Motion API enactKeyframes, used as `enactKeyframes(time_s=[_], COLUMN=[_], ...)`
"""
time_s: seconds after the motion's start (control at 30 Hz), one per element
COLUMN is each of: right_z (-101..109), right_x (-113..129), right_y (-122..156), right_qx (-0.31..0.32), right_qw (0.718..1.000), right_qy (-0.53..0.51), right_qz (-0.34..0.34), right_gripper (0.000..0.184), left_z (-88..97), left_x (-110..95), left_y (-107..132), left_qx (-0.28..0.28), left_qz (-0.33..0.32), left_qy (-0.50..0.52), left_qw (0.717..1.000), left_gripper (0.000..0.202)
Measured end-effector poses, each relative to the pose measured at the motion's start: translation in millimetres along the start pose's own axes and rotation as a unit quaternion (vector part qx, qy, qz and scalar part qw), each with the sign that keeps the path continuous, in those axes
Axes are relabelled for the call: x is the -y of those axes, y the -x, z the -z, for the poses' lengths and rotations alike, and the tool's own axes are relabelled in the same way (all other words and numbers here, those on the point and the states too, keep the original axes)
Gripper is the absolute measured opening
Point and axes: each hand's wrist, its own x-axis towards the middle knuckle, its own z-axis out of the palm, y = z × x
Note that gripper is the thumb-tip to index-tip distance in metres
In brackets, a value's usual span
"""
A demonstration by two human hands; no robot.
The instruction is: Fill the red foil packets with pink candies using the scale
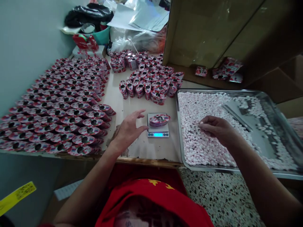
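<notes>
Pale tabletop (pixel 139 149) leaves a free strip between the rows of pouches (pixel 59 121) on the left and the metal tray (pixel 213 168) on the right, its front edge close below. In that strip sits a small scale (pixel 158 130) (display lit blue), with a single pouch (pixel 159 119) on it, mouth up. The left hand (pixel 129 129) is spread wide, thumb tip at the scale's left side. Over white pieces (pixel 189 142) in the tray, the right hand's (pixel 216 127) fingertips pinch together; whether around a piece, I cannot tell.
</notes>
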Motion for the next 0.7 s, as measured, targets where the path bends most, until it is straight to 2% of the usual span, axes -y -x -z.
enactKeyframes(time_s=[0.1, 0.2, 0.3, 0.37, 0.4, 0.43, 0.5, 0.53, 0.57, 0.6, 0.67, 0.7], right_z=[-13.7, -16.7, -9.8, -10.0, -13.9, -20.7, -40.4, -51.6, -62.2, -71.3, -82.9, -85.0], right_x=[19.3, 31.8, 29.1, 21.1, 16.4, 12.0, 4.9, 2.4, 0.4, -1.2, -4.5, -6.4], right_y=[-5.4, -10.8, -10.3, -5.7, -2.6, 0.5, 4.6, 5.2, 4.8, 3.5, -0.3, -2.4], right_qx=[0.033, 0.037, -0.013, -0.059, -0.081, -0.100, -0.112, -0.101, -0.085, -0.077, -0.074, -0.082], right_qw=[0.998, 0.990, 0.946, 0.922, 0.931, 0.952, 0.988, 0.982, 0.958, 0.922, 0.853, 0.830], right_qy=[0.047, 0.127, 0.302, 0.348, 0.315, 0.239, -0.003, -0.143, -0.271, -0.379, -0.516, -0.551], right_qz=[0.022, 0.048, 0.116, 0.159, 0.166, 0.162, 0.110, 0.070, 0.029, 0.000, -0.022, -0.021], right_gripper=[0.040, 0.035, 0.026, 0.029, 0.034, 0.037, 0.037, 0.034, 0.028, 0.022, 0.018, 0.020], left_z=[-5.8, -21.7, -46.0, -59.7, -64.1, -66.8, -67.6, -66.9, -66.3, -66.4, -69.2, -71.8], left_x=[2.0, 5.5, 8.2, 6.2, 2.5, -3.5, -23.0, -35.8, -49.5, -63.2, -87.0, -95.8], left_y=[0.3, -1.2, -10.4, -21.2, -27.5, -34.0, -46.3, -51.7, -56.4, -60.3, -66.6, -69.1], left_qx=[-0.001, -0.010, -0.005, -0.014, -0.031, -0.052, -0.104, -0.130, -0.148, -0.160, -0.162, -0.155], left_qz=[0.015, 0.006, -0.037, -0.076, -0.109, -0.157, -0.296, -0.374, -0.446, -0.508, -0.589, -0.615], left_qy=[0.036, 0.047, 0.036, 0.036, 0.036, 0.029, -0.015, -0.048, -0.086, -0.124, -0.182, -0.198], left_qw=[0.999, 0.999, 0.999, 0.996, 0.993, 0.986, 0.949, 0.917, 0.878, 0.837, 0.770, 0.747], left_gripper=[0.063, 0.059, 0.051, 0.040, 0.033, 0.026, 0.019, 0.018, 0.018, 0.018, 0.016, 0.015])
